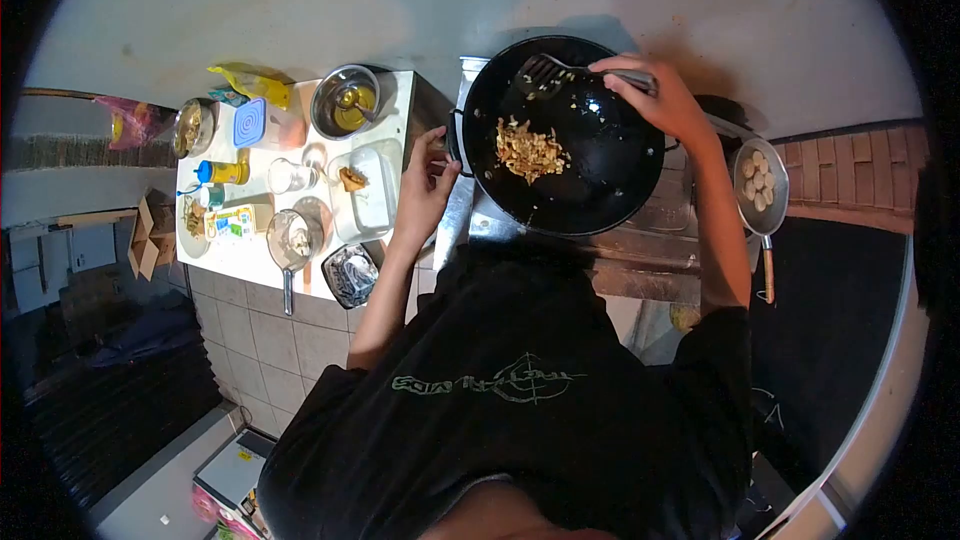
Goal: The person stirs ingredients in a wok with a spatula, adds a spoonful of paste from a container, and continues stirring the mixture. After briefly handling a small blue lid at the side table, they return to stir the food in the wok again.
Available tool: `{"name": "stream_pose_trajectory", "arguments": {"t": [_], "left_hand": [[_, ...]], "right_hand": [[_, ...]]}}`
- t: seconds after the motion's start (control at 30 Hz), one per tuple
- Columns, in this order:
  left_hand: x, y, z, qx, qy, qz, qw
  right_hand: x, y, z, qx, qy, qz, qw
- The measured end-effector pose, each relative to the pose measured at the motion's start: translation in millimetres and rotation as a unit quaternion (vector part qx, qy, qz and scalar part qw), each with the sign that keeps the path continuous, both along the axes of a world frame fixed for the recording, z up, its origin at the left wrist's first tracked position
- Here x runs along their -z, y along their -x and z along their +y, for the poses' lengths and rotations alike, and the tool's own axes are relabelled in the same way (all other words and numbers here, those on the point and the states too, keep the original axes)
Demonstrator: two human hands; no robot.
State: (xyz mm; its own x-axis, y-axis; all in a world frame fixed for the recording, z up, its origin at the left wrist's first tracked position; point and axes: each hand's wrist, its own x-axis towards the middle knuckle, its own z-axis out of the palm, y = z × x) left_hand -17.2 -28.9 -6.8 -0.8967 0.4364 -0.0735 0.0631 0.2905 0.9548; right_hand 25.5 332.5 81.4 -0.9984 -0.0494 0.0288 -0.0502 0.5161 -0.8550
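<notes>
A black wok stands in front of me, with chopped, browned food heaped on its left side and small bits scattered about. My right hand is closed round the handle of a slotted turner. The turner's head is over the far left part of the wok, with a few crumbs by it. At the wok's left rim, my left hand has its fingers curled at the loop handle, thumb and fingertips against it.
On the left, a white table bears a steel bowl with yellow liquid, a clear container, a strainer and a blue-lidded tub. To the right sits a long-handled pan with several round pale pieces. A wall rises behind the wok.
</notes>
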Motion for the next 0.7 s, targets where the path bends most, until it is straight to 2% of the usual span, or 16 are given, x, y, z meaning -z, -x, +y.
{"name": "stream_pose_trajectory", "arguments": {"t": [0.03,0.07,0.1,0.2,0.27,0.3,0.37,0.4,0.43,0.5,0.53,0.6,0.7], "left_hand": [[-0.4,0.1,1.4,0.0,-0.008,-0.008,1.0],[-1.9,-0.1,2.5,0.003,-0.008,-0.007,1.0],[-4.6,-0.1,2.6,0.005,-0.003,-0.01,1.0],[-6.7,0.6,1.2,0.003,0.008,-0.009,1.0],[-6.7,-0.2,1.6,0.004,0.013,-0.005,1.0],[-7.0,0.0,2.4,0.004,0.012,-0.005,1.0],[-6.7,0.5,3.9,0.011,0.01,-0.005,1.0],[-6.7,1.5,4.0,0.011,0.002,-0.007,1.0],[-7.2,2.2,4.1,0.009,-0.006,-0.011,1.0],[-9.6,2.6,4.1,0.008,-0.006,-0.011,1.0],[-10.1,2.3,4.7,0.007,-0.002,-0.007,1.0],[-7.5,1.8,3.6,0.006,0.002,-0.003,1.0],[-2.2,2.0,3.9,0.002,-0.01,-0.006,1.0]], "right_hand": [[1.4,1.0,0.0,-0.004,-0.029,0.038,0.999],[3.5,-1.7,-3.1,-0.015,0.032,-0.03,0.999],[-0.9,-3.5,-9.3,-0.059,0.035,-0.054,0.996],[-9.8,-8.3,-14.5,-0.066,0.061,-0.076,0.993],[0.2,-2.2,-2.3,-0.02,-0.004,0.023,1.0],[3.7,1.7,-0.5,-0.016,-0.004,0.023,1.0],[9.6,6.4,-0.6,-0.059,0.068,-0.051,0.995],[1.3,5.6,-2.5,-0.083,0.038,-0.105,0.99],[-0.7,-0.8,-8.7,-0.098,0.064,-0.068,0.991],[-14.0,-13.8,-9.1,-0.039,0.056,-0.082,0.994],[-12.5,-17.0,-1.1,-0.042,0.055,-0.083,0.994],[-7.4,-27.2,16.6,0.082,0.021,-0.058,0.995],[11.3,-32.9,20.7,0.126,-0.009,-0.066,0.99]]}}
